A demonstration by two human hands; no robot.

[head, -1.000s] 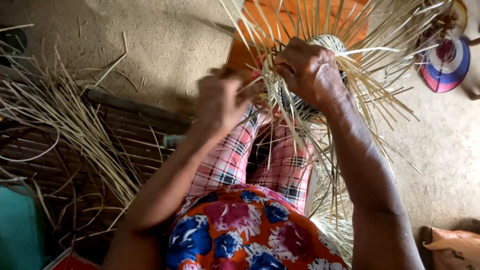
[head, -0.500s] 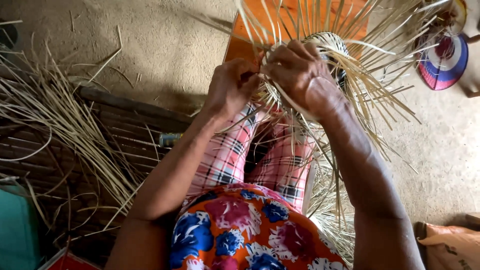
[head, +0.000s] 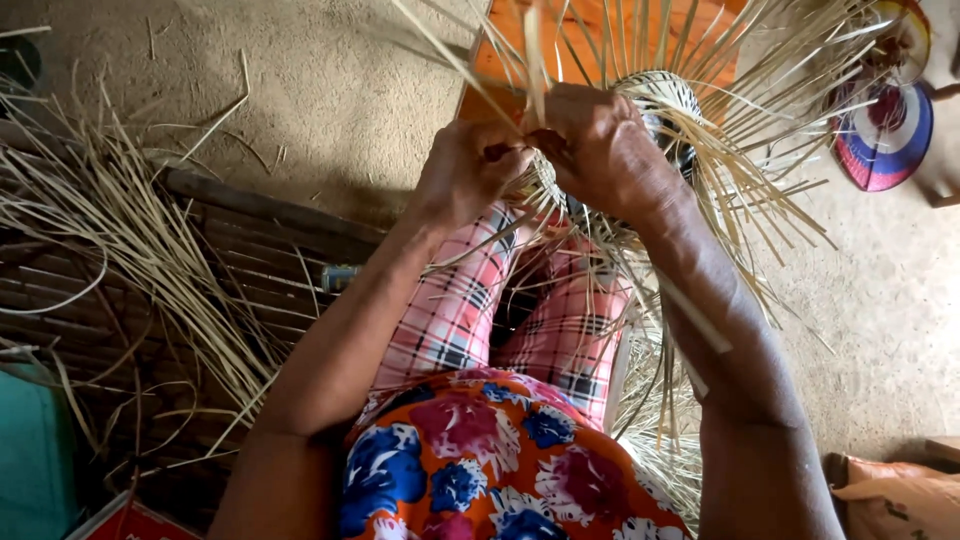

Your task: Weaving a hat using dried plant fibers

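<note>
A half-woven basket (head: 668, 100) of pale straw rests over my knees, its loose strips fanning outward in all directions. My left hand (head: 468, 170) pinches a straw strip at the basket's near-left rim. My right hand (head: 600, 145) lies over the woven rim right beside it, fingers curled on the strips. The two hands touch at the fingertips. Much of the woven part is hidden under my right hand.
A heap of loose straw strips (head: 110, 230) lies to the left over a dark woven mat (head: 250, 250). An orange board (head: 600, 40) sits beyond the basket. A colourful woven fan (head: 885, 135) lies far right on the dirt floor; a brown sack (head: 900, 500) is bottom right.
Both hands have moved closer together on the basket rim, the left hand rising toward the right. The basket has turned slightly.
</note>
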